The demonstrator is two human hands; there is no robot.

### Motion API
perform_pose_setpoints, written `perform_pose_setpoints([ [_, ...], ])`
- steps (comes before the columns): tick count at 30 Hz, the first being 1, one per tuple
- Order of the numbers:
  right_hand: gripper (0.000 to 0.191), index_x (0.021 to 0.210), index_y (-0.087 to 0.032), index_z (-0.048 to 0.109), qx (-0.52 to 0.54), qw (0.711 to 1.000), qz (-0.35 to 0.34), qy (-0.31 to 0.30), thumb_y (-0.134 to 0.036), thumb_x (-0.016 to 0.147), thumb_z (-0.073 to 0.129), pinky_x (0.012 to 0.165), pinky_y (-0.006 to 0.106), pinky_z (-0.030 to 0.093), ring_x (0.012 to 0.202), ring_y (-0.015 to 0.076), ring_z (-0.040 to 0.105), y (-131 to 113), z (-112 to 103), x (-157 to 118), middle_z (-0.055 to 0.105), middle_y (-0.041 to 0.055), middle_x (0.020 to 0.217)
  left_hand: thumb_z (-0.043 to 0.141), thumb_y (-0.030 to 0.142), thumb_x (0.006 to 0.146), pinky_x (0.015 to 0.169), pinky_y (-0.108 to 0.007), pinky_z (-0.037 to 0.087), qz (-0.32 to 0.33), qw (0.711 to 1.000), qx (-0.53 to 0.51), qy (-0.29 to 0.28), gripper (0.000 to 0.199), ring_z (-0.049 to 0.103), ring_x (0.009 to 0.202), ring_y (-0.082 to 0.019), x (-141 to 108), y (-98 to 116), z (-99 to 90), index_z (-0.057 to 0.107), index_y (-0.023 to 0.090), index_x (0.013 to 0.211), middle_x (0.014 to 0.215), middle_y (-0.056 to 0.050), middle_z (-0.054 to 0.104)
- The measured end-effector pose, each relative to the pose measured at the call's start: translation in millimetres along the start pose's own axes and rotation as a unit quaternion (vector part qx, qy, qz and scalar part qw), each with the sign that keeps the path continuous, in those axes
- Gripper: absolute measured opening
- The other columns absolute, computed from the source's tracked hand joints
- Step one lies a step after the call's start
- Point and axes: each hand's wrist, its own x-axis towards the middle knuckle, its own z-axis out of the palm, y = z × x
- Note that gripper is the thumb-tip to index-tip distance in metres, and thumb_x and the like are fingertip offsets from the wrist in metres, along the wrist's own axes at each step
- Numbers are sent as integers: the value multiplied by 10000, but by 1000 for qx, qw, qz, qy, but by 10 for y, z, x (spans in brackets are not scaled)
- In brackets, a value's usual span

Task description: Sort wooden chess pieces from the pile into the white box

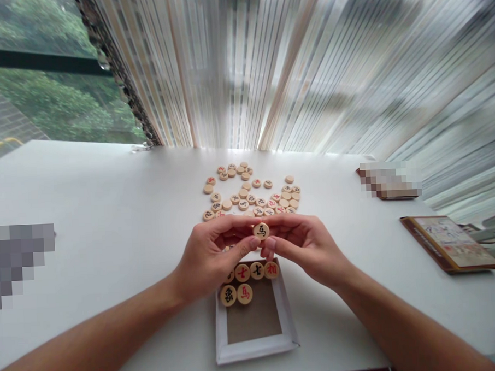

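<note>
Between the fingertips of both hands is a round wooden piece (261, 231) with a black character facing me. My left hand (217, 247) pinches its left side and my right hand (303, 240) its right side, above the far end of a white open box (258, 348). Inside the box, a row of pieces lies along the far wall, partly covered by my left hand. Nearer, a black-marked piece (228, 295) and a red-marked piece (244, 294) lie side by side at the left. The box's brown bottom shows at the near end.
Many loose round pieces (243, 205) are scattered on the white table (109, 213) beyond my hands, some face down. At the right lies a flat brown-edged box (450, 242), with another partly blurred item (387, 194) behind it. A striped curtain hangs along the far edge.
</note>
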Motion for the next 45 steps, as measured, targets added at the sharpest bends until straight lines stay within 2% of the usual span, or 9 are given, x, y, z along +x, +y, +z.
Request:
perform_pose_setpoints([
  [4,292,1056,-209,836,-23,999,-28,29,-169,787,942,683,149,614,728,95,748,-1,14,9,814,26,839,820,101,894,837,-212,685,-7,1000,-1,8,259,816,869,-151,3,1,8,811,166,1144,991,-51,835],
  [11,262,1052,-215,827,-40,998,-41,32,-173,812,925,691,142,616,757,95,765,34,-4,10,821,26,867,824,104,889,832,-213,682,1,1000,28,9,265,813,884,-152,-10,7,1,808,164,1147,1013,-59,835],
  [20,329,1075,-238,808,-98,987,-111,57,-131,789,931,736,209,650,818,142,790,64,-5,-6,831,32,945,819,117,889,835,-237,684,31,997,68,29,230,812,882,-166,-7,2,-6,783,154,1113,989,-59,825],
  [24,315,1113,-250,802,-115,984,-127,53,-126,837,890,748,232,657,831,152,794,83,-22,-14,832,36,965,820,119,890,838,-228,680,41,995,81,37,229,812,885,-162,-10,-7,-16,768,156,1110,988,-54,823],
  [33,297,1139,-241,804,-147,979,-133,55,-189,858,885,754,314,663,817,188,775,114,-44,-14,827,63,986,826,129,885,829,-244,687,39,995,77,40,228,810,852,-165,-8,10,-13,760,145,1102,976,-58,825],
  [45,288,1107,-212,827,-160,978,-123,58,-244,834,913,742,321,666,807,196,770,92,-45,5,828,76,946,852,168,874,842,-251,688,27,996,76,33,241,815,862,-175,-9,-12,-41,800,144,1108,1005,-70,838],
])
